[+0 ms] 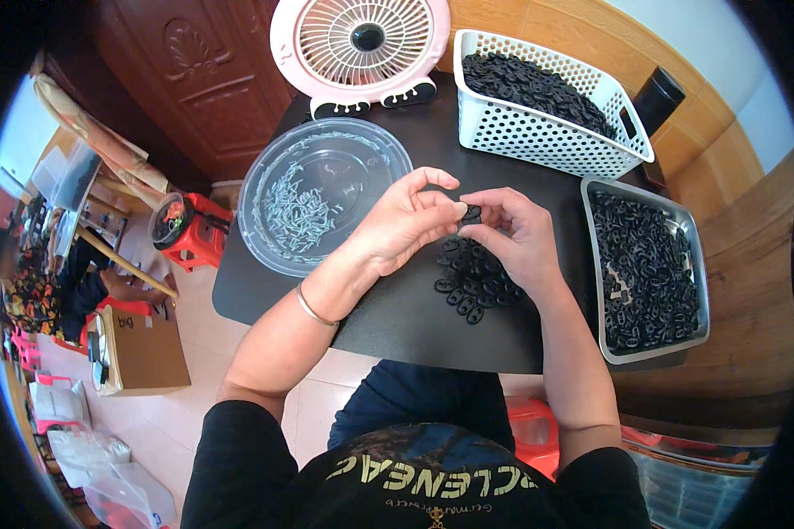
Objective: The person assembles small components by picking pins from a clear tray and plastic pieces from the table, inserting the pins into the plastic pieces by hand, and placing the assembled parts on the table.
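In front of me over the table, my right hand [519,236] pinches a small black plastic piece [473,214] between thumb and fingers. My left hand [410,214] meets it from the other side, thumb and a finger pressed together at the piece's edge. Whatever may sit between those left fingertips is too small to make out. Below both hands lies a loose pile of black oval pieces with holes [470,295]. To the left, a round clear plastic tub [362,145] contains many small silvery pins or screws [295,212].
A white perforated basket [538,150] heaped with black pieces stands far right. Nearer on the right is a metal tray [595,291] of similar pieces. A pink fan [362,40] stands at the back. On the floor at left are a red stool [198,234] and a cardboard box [146,353]; another person sits beyond.
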`<state>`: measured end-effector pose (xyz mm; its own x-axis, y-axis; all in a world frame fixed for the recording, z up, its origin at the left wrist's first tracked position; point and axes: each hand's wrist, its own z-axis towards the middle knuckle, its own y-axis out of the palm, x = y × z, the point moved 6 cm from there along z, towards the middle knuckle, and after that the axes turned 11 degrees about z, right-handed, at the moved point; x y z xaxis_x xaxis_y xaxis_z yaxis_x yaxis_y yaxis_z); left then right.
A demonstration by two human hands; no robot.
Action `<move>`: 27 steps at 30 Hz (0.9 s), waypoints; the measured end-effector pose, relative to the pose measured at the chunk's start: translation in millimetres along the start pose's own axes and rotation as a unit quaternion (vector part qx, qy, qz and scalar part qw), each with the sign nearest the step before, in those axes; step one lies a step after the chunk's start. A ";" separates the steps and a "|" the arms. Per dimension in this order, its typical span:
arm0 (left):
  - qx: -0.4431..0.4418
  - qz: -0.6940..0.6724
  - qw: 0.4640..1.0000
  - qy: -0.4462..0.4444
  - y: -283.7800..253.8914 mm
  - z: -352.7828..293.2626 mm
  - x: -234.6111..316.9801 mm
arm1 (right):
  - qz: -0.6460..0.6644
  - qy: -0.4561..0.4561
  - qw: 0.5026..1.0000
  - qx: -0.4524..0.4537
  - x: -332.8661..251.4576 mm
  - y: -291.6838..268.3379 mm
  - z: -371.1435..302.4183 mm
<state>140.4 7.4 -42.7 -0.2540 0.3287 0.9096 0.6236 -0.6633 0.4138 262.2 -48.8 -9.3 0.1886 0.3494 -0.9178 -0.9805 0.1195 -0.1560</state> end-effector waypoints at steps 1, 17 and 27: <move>-0.003 0.011 1.000 -0.015 -0.3 -0.2 -2.0 | -0.013 -0.001 1.000 -0.004 -0.7 0.5 -0.3; -0.001 0.029 1.000 -0.008 1.4 -2.2 4.9 | 0.053 0.054 0.997 0.007 0.8 3.4 -1.7; 0.043 0.189 0.975 0.109 -17.8 -1.9 59.5 | -0.037 -0.127 0.967 0.216 -34.1 -51.4 91.8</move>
<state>112.7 37.5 4.1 -0.1392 -0.0844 0.9867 0.7600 -0.6478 0.0518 311.2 18.4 63.5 0.3181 0.5365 -0.7817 -0.8595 0.5111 0.0010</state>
